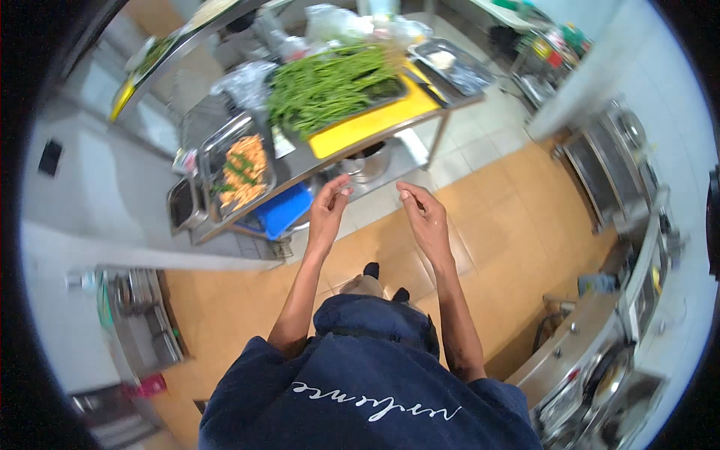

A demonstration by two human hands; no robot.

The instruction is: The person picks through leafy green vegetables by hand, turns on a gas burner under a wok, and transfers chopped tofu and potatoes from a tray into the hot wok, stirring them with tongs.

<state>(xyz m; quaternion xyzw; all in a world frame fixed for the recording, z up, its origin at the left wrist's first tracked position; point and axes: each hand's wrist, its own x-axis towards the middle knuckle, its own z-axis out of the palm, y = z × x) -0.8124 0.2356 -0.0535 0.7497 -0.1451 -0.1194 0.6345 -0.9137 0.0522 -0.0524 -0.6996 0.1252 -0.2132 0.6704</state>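
A heap of long green vegetables [330, 86] is lying in a tray ahead of both hands, and a yellow board [360, 131] is showing along the tray's near edge. The left hand [330, 206] is hanging in the air short of the table [300, 159], half open, fingers bending loosely, holding nothing; the right hand [426, 214] is facing it, well apart, also half open and empty. Beyond the gap between them, a metal pot [369, 166] is standing on the lower shelf. Left of the left hand, a blue bin [283, 210] is sitting low, and orange food [241, 176] is filling part of a metal pan.
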